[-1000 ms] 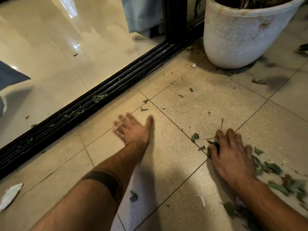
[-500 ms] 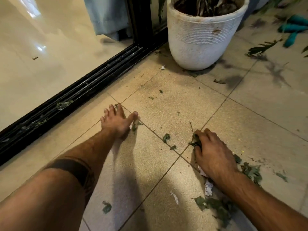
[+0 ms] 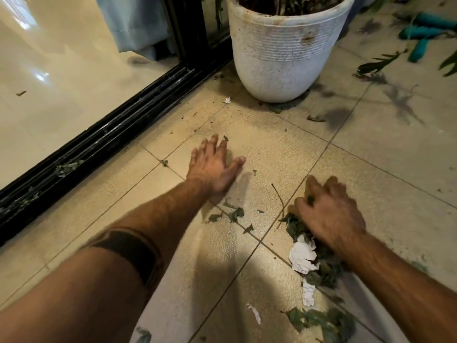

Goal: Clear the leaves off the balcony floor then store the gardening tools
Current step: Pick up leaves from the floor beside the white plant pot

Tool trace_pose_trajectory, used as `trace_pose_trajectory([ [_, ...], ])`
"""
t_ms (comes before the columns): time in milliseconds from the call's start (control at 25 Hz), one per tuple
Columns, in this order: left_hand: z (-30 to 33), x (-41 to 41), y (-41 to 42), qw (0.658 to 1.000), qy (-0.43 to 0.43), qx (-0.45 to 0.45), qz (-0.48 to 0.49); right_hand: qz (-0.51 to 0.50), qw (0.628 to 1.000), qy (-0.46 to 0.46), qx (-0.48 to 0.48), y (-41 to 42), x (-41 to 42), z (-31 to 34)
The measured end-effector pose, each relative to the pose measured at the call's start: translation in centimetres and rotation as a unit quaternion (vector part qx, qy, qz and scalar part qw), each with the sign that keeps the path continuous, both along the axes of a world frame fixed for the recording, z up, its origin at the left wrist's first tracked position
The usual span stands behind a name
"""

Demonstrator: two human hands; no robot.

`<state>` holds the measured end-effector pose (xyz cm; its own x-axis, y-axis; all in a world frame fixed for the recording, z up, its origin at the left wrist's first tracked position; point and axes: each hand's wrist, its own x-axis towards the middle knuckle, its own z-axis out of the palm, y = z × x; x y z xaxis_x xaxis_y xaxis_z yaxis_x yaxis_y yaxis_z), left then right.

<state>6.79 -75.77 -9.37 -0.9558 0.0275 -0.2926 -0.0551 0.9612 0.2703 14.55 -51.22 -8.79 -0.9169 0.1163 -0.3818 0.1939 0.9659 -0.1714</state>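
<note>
My left hand (image 3: 214, 167) lies flat on the beige tile floor, fingers spread, holding nothing. Small leaf bits (image 3: 233, 214) lie just behind its palm. My right hand (image 3: 329, 214) is cupped palm-down over a pile of green leaves (image 3: 295, 225) with a thin twig (image 3: 279, 196) sticking out; its fingers are curled around some leaves. A white paper scrap (image 3: 303, 256) lies under my right wrist. More leaves (image 3: 321, 320) sit near the bottom edge. Teal-handled gardening tools (image 3: 425, 33) lie at the far right, blurred.
A large white plant pot (image 3: 282, 60) stands ahead on the tiles. A black sliding-door track (image 3: 99, 139) runs diagonally at left, with leaf bits in it, and glossy indoor floor lies beyond. A leafy branch (image 3: 378, 64) lies near the tools.
My left hand has swept rightward across the tile toward my right hand. My right hand has drawn more leaves into the pile under it. The view has shifted slightly.
</note>
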Motion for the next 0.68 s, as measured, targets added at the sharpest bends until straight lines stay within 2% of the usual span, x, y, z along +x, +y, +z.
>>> trace_pose_trajectory([
  [80,-0.7,-2.5,-0.9,0.999,-0.036,-0.009,0.009,0.010,1.000,0.014,0.005,0.2,0.1,0.2],
  [200,-1.3,-5.4,-0.7,0.998,-0.057,0.030,0.009,0.019,1.000,0.012,0.019,0.1,0.2,0.0],
  [360,-1.4,-6.2,-0.1,0.999,-0.043,0.018,-0.025,0.019,0.999,-0.013,0.028,-0.3,-0.5,-0.2],
  [440,-1.8,-3.2,1.0,0.999,0.004,0.019,-0.043,0.026,0.997,-0.036,0.057,-0.5,-0.3,-0.3],
  [520,-1.9,1.1,2.7,0.999,0.037,0.033,-0.020,0.017,0.997,-0.037,0.067,-1.1,-0.3,-0.5],
  [600,-1.6,5.0,4.8,0.998,0.022,0.054,-0.003,0.008,0.996,-0.058,0.061,-1.3,-0.6,-0.6],
  [680,-1.3,8.4,6.9,0.997,-0.001,0.071,-0.040,-0.009,0.995,-0.090,0.039,-1.2,-1.1,-0.2],
])
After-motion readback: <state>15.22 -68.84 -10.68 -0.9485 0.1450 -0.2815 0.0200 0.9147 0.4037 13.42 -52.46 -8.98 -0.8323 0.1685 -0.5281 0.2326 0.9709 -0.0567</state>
